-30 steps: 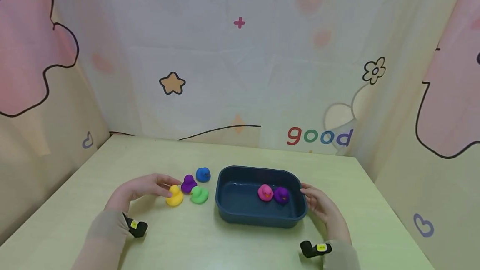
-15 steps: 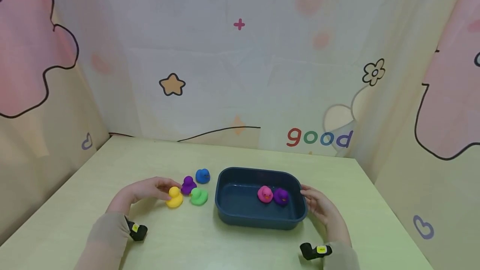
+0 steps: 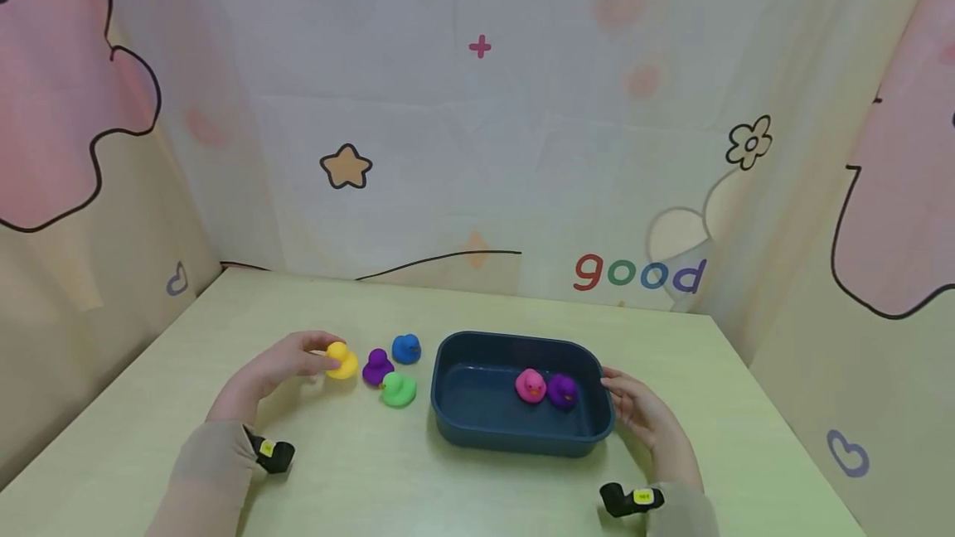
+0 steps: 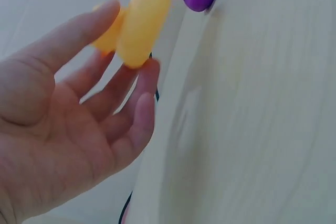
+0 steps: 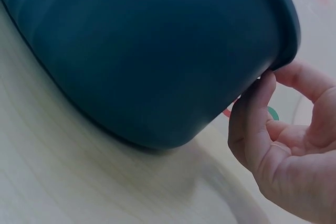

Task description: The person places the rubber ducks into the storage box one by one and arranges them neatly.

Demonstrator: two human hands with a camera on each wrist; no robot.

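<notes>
My left hand [image 3: 287,363] pinches a yellow toy duck [image 3: 342,361] between thumb and fingers. In the left wrist view the yellow duck [image 4: 140,22] is raised off the tabletop. Just right of it sit a purple duck [image 3: 377,368], a green duck [image 3: 399,389] and a blue duck [image 3: 406,348]. A dark blue bin [image 3: 515,440] stands further right, with a pink duck [image 3: 530,386] and another purple duck [image 3: 563,391] inside. My right hand [image 3: 647,414] touches the bin's right end; the right wrist view has its fingertips [image 5: 266,80] against the outer wall under the rim.
The pale table [image 3: 358,479] meets a printed cloth backdrop [image 3: 418,123] along its far edge, with more cloth at both sides. Black cameras are strapped to the left wrist [image 3: 273,454] and the right wrist [image 3: 630,500].
The left hand has lifted the yellow duck up off the table, a little back and left, away from the purple and green ducks. The right hand and bin have stayed put.
</notes>
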